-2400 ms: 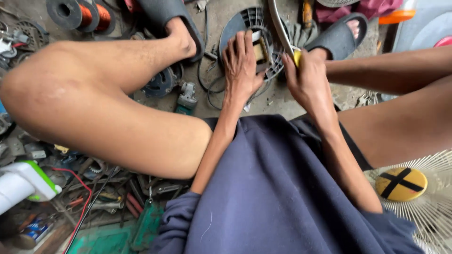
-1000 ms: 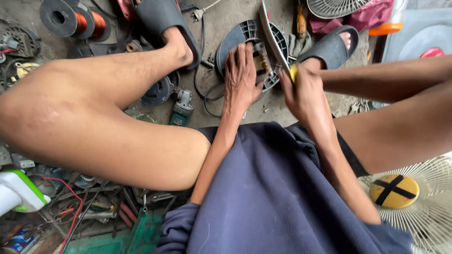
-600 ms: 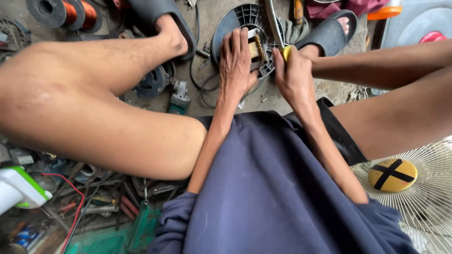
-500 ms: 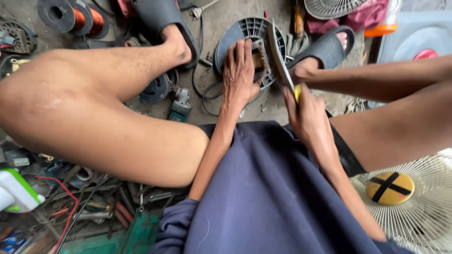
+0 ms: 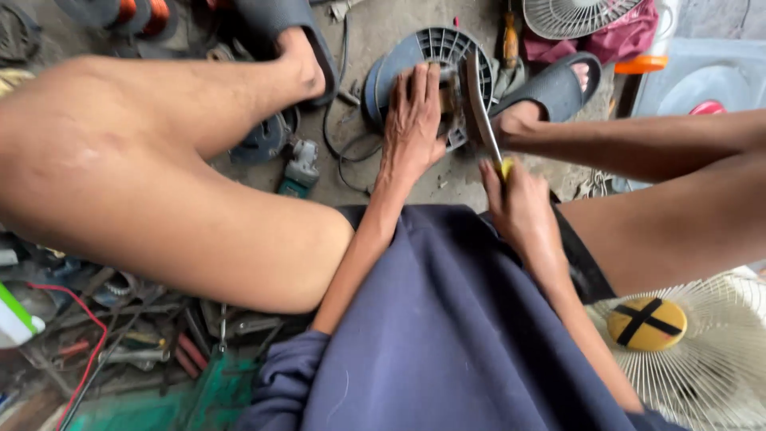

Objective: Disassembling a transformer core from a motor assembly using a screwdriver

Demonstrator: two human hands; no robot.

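1. Left hand [image 5: 413,120]: we lay it palm down, fingers spread flat and pointing away from us, pressing on top of the grey ribbed fan motor housing [image 5: 415,60]; it presses rather than grips.
2. Right hand [image 5: 519,209]: we keep it curled shut around the yellow handle of a screwdriver [image 5: 483,120], whose long shaft slants up and away from us into the housing, just beside our left hand's fingers.
3. That housing sits on the concrete floor [image 5: 375,32] between our two feet, near the far edge of the view, with a black cable [image 5: 339,144] looping off its left side.
4. Our feet wear dark slippers: the left slipper [image 5: 279,24] lies left of the housing, the right slipper [image 5: 550,88] just to its right, almost touching it.
5. A small green angle grinder [image 5: 299,172] rests on the floor under our left shin.
6. Farther out, a white fan guard [image 5: 702,359] with a yellow hub lies at lower right, and loose pliers and hand tools [image 5: 152,343] clutter the lower left.
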